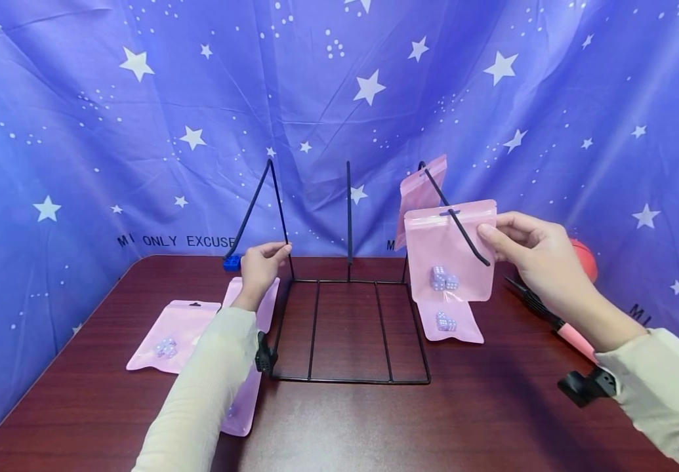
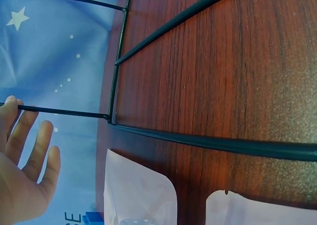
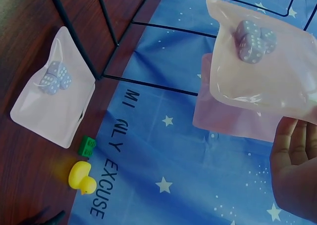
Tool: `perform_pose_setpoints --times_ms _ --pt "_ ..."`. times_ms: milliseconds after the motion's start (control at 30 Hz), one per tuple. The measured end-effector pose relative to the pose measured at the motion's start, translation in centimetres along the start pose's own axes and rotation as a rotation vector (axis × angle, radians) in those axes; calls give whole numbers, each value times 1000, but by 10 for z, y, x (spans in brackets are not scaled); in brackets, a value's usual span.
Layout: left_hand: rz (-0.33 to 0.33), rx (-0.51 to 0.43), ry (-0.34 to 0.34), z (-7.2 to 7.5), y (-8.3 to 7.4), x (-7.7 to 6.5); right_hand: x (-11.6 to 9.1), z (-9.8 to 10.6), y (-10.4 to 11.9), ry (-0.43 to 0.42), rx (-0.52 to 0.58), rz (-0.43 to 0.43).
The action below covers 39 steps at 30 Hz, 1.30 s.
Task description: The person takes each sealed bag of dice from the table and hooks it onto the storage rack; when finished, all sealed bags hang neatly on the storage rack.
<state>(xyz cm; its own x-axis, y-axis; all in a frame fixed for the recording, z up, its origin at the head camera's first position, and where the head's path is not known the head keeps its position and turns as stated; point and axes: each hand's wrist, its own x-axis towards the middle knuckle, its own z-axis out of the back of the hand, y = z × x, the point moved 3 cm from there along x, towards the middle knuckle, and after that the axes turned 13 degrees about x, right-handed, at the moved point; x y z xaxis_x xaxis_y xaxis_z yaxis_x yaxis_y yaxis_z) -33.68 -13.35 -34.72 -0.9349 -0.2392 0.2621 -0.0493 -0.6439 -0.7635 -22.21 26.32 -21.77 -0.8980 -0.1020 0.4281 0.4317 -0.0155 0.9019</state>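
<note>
My left hand (image 1: 261, 269) pinches the left back upright of a black wire rack (image 1: 348, 216) between thumb and forefinger; its other fingers are loosely bent in the left wrist view. With thumb and fingers, my right hand (image 1: 542, 265) holds the right edge of a pink zip pouch (image 1: 433, 252) with dice inside. The rack's right prong passes through the pouch's hang hole, its tip poking out in front. Farther back on that prong hangs another pink pouch (image 1: 416, 196). Below, a pouch of dice (image 1: 463, 321) lies on the table.
More pink pouches (image 1: 182, 321) lie left of the rack, partly behind my left arm. A blue brick (image 1: 231, 263) sits at the back edge. Toward the right are a red round object (image 1: 586, 259), a pink-handled tool (image 1: 575, 341), a yellow duck (image 3: 81, 178) and a green brick (image 3: 87, 146).
</note>
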Motion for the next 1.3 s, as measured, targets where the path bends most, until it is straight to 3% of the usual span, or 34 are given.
perform_pose_setpoints --times_ms 100,433,767,1300 --pt "3 8 -1 0 -1 -1 5 -2 -1 -19 21 8" --pt "7 14 -2 0 -1 -1 22 -8 -9 -80 -140 6" --pt "15 5 6 -1 0 -2 41 -11 -18 -148 -137 19" --pt "20 1 5 -2 1 -2 64 -16 -28 -184 -85 37"
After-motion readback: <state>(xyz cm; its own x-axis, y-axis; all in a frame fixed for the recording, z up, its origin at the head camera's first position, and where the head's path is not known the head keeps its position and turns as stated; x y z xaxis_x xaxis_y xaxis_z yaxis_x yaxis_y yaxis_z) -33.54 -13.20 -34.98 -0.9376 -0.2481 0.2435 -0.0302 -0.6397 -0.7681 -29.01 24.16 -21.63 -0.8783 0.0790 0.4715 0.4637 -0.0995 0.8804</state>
